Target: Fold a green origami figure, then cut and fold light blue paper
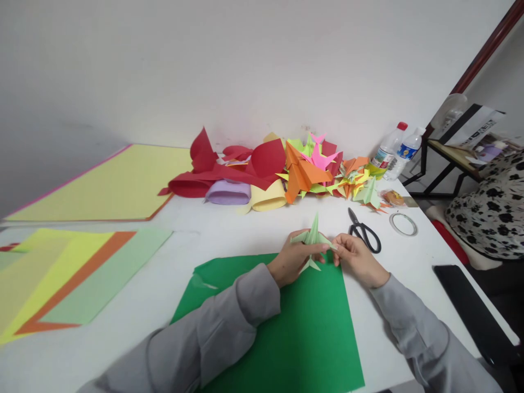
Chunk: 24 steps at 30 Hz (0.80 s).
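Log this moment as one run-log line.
left grip: holds pale green paper plane | right grip: pinches its wing at the tip | below: green sheet | beyond right grip: scissors

Hands adjacent, fingers curled; forearms converging

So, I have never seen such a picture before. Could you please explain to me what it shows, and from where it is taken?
There is no machine here. The single picture comes from a camera worn on the head, looking forward and down at a white table. The two bare hands, in grey sleeves, are the wearer's own. The left hand holds a pale green paper plane; the right hand pinches its wing tip. Below lies a green sheet. Coloured paper sheets lie at the left, black-handled scissors at the right. Behind the hands, folded paper shapes are piled near the wall, with two plastic bottles to their right.
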Each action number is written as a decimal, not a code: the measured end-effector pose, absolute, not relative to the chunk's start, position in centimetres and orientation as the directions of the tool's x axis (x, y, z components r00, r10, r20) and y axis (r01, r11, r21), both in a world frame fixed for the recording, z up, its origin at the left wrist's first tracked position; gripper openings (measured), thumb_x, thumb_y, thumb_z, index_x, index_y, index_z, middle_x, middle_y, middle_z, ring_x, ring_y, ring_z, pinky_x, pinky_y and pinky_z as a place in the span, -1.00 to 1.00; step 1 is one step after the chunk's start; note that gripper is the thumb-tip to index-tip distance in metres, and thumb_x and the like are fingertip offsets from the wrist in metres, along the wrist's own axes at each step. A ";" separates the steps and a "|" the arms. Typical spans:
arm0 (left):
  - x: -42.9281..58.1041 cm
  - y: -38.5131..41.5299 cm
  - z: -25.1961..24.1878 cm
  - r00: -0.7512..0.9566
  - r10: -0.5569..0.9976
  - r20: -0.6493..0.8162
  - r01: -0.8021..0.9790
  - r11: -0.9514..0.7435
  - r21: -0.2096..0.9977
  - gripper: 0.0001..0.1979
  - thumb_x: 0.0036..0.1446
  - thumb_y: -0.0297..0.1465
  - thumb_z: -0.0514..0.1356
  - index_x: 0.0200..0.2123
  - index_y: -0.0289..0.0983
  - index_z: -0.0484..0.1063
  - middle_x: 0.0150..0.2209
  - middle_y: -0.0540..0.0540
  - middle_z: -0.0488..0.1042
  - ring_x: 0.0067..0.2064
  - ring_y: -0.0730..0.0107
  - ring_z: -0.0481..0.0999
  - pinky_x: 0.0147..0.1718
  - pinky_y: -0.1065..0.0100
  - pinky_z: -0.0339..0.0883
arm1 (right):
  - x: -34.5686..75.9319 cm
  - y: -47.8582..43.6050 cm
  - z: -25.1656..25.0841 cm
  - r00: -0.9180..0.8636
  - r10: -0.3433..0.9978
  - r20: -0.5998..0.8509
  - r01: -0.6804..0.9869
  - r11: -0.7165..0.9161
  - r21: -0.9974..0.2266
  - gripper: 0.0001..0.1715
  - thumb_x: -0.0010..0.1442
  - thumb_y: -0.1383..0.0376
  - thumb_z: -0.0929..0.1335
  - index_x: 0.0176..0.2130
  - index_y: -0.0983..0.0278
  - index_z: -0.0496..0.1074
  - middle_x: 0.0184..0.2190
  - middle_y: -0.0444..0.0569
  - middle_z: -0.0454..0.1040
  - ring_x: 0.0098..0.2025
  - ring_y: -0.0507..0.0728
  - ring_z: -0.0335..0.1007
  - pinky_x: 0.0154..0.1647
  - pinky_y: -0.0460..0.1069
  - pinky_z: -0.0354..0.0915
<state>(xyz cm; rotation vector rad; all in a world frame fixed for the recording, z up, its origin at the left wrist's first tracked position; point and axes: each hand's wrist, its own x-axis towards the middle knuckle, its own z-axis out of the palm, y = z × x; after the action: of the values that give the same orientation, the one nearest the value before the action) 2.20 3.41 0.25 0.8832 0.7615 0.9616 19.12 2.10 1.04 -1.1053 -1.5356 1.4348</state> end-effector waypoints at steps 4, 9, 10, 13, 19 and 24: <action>2.2 3.5 0.6 0.403 0.903 -0.152 -0.367 0.312 0.876 -0.76 -0.26 -0.37 0.43 -0.54 -0.36 0.46 -0.61 0.01 0.44 -0.57 0.50 0.39 -0.59 0.45 0.23 | 19.1 2.1 1.4 -0.347 0.934 -0.088 0.022 -0.085 -0.996 -0.49 0.01 -0.11 0.45 -0.44 0.29 0.39 -0.59 -0.15 0.44 -0.54 0.00 0.35 -0.43 -0.06 0.27; 2.0 3.7 0.5 0.420 0.895 -0.151 -0.394 0.330 0.858 -0.76 -0.23 -0.36 0.42 -0.53 -0.37 0.46 -0.58 0.00 0.44 -0.54 0.49 0.40 -0.57 0.45 0.26 | 19.1 1.9 1.9 -0.324 0.941 -0.102 -0.039 -0.121 -0.992 -0.53 -0.01 -0.05 0.48 -0.37 0.30 0.47 -0.52 -0.12 0.51 -0.46 0.02 0.45 -0.35 -0.05 0.34; 2.0 3.8 0.5 0.422 0.894 -0.151 -0.392 0.330 0.859 -0.77 -0.23 -0.37 0.42 -0.53 -0.37 0.47 -0.58 0.00 0.44 -0.54 0.48 0.41 -0.57 0.44 0.26 | 19.1 1.8 1.9 -0.320 0.941 -0.105 -0.039 -0.124 -0.992 -0.54 -0.02 -0.04 0.49 -0.37 0.30 0.48 -0.52 -0.12 0.52 -0.46 0.02 0.45 -0.35 -0.06 0.35; 2.0 3.8 0.4 0.417 0.897 -0.145 -0.398 0.324 0.859 -0.76 -0.23 -0.37 0.43 -0.52 -0.37 0.47 -0.57 0.00 0.45 -0.53 0.48 0.41 -0.56 0.44 0.27 | 19.2 1.9 1.8 -0.311 0.944 -0.113 -0.034 -0.130 -0.991 -0.55 -0.03 -0.04 0.49 -0.40 0.30 0.49 -0.53 -0.11 0.53 -0.48 0.02 0.45 -0.36 -0.05 0.35; 2.2 3.7 0.0 0.375 0.916 -0.144 -0.435 0.311 0.845 -0.74 -0.25 -0.35 0.44 -0.51 -0.36 0.48 -0.54 -0.01 0.45 -0.50 0.45 0.43 -0.56 0.43 0.29 | 19.3 1.8 1.9 -0.243 0.963 -0.120 -0.079 -0.143 -0.987 -0.56 -0.03 -0.03 0.49 -0.39 0.30 0.50 -0.52 -0.10 0.54 -0.48 0.03 0.46 -0.35 -0.05 0.35; 2.2 3.7 -0.5 0.326 0.931 -0.163 -0.448 0.304 0.841 -0.71 -0.22 -0.35 0.45 -0.42 -0.34 0.48 -0.52 0.00 0.46 -0.44 0.42 0.46 -0.51 0.41 0.33 | 18.9 1.7 2.1 -0.168 0.980 -0.110 0.031 -0.106 -0.994 -0.53 -0.06 -0.05 0.50 -0.45 0.32 0.50 -0.59 -0.09 0.50 -0.53 0.03 0.40 -0.41 -0.05 0.32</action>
<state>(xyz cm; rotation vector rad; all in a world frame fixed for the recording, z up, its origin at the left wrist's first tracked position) 2.23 3.74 -0.46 0.7816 0.7476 1.0360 18.89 1.70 2.08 -1.2205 -1.2981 1.4061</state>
